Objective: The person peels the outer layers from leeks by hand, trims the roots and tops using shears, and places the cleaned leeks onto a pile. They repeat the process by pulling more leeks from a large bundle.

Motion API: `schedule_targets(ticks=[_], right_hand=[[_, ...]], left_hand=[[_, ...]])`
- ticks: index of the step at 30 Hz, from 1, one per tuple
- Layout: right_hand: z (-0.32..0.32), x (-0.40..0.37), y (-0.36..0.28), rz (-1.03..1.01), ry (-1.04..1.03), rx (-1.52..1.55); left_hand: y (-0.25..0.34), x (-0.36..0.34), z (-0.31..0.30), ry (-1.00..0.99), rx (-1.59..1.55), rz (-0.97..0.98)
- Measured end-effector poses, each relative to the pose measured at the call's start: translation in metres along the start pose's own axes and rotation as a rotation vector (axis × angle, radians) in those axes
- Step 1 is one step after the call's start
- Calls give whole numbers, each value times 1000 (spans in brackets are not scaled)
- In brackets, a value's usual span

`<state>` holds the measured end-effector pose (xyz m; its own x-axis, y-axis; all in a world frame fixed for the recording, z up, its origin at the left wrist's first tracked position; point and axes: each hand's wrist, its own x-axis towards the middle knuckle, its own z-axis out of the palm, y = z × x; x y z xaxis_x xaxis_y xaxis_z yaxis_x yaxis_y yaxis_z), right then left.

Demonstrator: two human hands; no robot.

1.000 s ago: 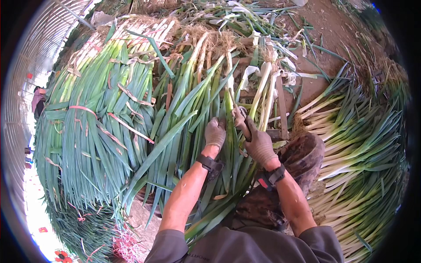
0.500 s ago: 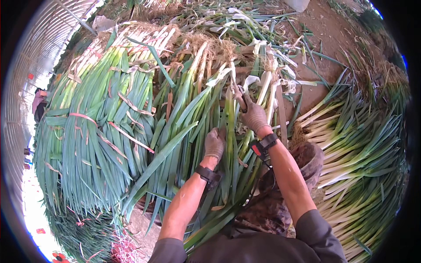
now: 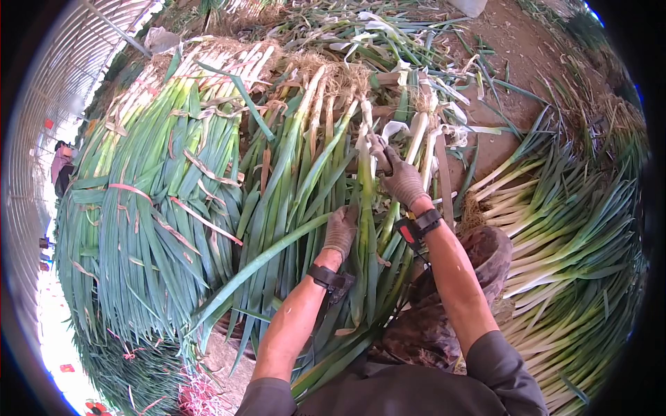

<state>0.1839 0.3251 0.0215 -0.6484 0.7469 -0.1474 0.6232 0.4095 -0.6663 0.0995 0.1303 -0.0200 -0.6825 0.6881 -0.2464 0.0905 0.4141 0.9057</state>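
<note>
Left hand [image 3: 341, 231] tight around leek [image 3: 364, 188]

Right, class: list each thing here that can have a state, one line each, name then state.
left hand, gloved, shut around green leaves of the held leek
right hand, gloved, shut on the held leek's pale stalk
held leek, gripped by both hands, roots away from the person
left pile of leeks, stacked, roots on
right pile of leeks, stacked, stalks white

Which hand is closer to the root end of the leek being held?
Right. The right hand grips the leek at its pale shank near that end; the left hand holds its green leaves farther down.
</note>
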Motion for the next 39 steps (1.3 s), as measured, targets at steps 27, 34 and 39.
schedule_targets(ticks=[27, 34, 39], right_hand=[[-8, -33, 25, 54, -1, 134], [-19, -84, 10, 45, -113, 172], [2, -130, -9, -85, -198, 171]], left_hand=[[-27, -30, 41, -268, 166, 136], [123, -7, -24, -188, 829, 379], [75, 112, -61, 379, 1205, 536]])
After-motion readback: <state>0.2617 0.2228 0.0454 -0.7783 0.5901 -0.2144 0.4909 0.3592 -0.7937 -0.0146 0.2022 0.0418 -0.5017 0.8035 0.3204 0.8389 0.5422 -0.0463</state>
